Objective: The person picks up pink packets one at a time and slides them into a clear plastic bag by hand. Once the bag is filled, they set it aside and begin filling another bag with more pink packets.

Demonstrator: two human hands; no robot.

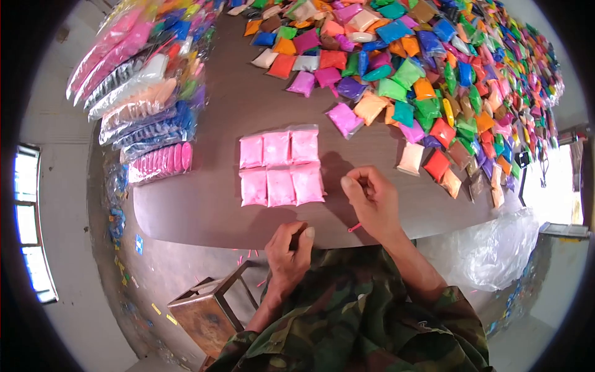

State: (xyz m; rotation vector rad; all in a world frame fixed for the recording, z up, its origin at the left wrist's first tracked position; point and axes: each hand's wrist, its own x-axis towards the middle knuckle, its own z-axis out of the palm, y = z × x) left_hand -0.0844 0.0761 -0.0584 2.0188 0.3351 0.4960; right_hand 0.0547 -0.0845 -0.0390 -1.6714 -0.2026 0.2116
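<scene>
Six pink packets (277, 186) lie flat on the brown table (204, 214) in two rows of three, edges touching or overlapping. Just right of them is my right hand (375, 201), its fingers curled and thumb close to the index finger; I see nothing in it. My left hand (289, 254) is loosely closed at the table's front edge, below the packets, and also shows nothing in its grip. A small pink stick (354, 228) is on the table near my right wrist.
Loose packets of many colours (409, 74) cover the table's far and right side. Stacked clear bags of packets (139, 99) line the left edge. A wooden stool (207, 310) stands below on the left. Clear plastic sheeting (496, 254) hangs at the right.
</scene>
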